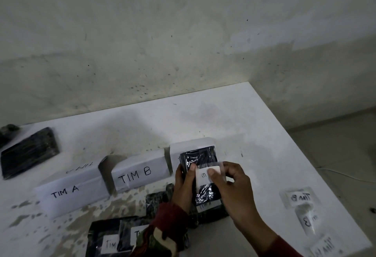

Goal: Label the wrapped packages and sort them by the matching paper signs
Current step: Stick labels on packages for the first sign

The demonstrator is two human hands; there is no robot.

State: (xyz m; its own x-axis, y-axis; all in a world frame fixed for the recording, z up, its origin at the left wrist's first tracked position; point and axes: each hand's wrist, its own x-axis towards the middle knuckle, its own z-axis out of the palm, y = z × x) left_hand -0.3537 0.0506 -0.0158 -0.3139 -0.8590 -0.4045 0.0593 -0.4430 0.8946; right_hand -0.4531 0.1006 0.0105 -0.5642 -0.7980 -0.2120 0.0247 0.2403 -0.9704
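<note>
While the left hand (184,185) grips a glossy black-wrapped package (200,172), right hand (234,187) fingers pinch its white rectangular label (205,175).

Three folded paper signs (132,175), about six black packages (28,151), three loose labels (300,197).

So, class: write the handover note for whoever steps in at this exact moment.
Left hand grips a black wrapped package. Right hand pinches a white label with clear tape onto it; not yet pressed flat.
Signs TIM A and TIM B stand on the table; a third is hidden behind the package.
Done: labelled packages lie near the front edge.
Left: spare labels at right, unlabelled package far left, sorting.
</note>
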